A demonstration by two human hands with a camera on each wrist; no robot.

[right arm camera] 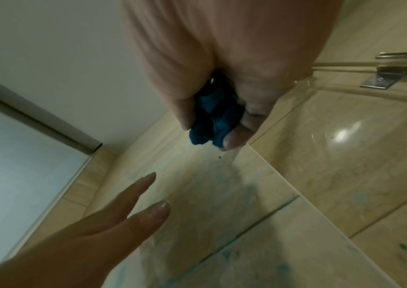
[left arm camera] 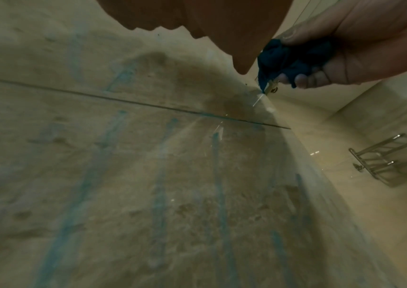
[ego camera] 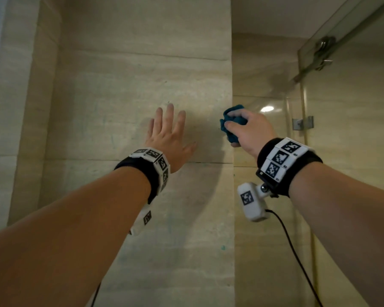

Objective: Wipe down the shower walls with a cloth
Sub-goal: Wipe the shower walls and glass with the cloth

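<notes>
Nearest are two bare forearms, each with a black wrist strap (ego camera: 297,171) carrying white marker blocks. The left hand (ego camera: 167,135) lies against the beige tiled shower wall (ego camera: 131,85), fingers straight and spread, holding nothing; the right wrist view shows its fingertips close to the tile, though contact there is hard to judge. The right hand (ego camera: 251,129) is curled tight around a bunched teal cloth (ego camera: 231,121), thumb and fingers pinching it, with folds sticking out past the knuckles. The cloth sits at the outer corner edge of the wall, where the front face turns into a recessed side face. Faint bluish streaks (left arm camera: 217,175) run down the tile below the hands, crossing a horizontal grout line (left arm camera: 123,100). Farther right stands a glass panel (ego camera: 353,129), fixed by a metal bracket (ego camera: 303,123). A metal rack (left arm camera: 382,159) hangs on the far wall.
</notes>
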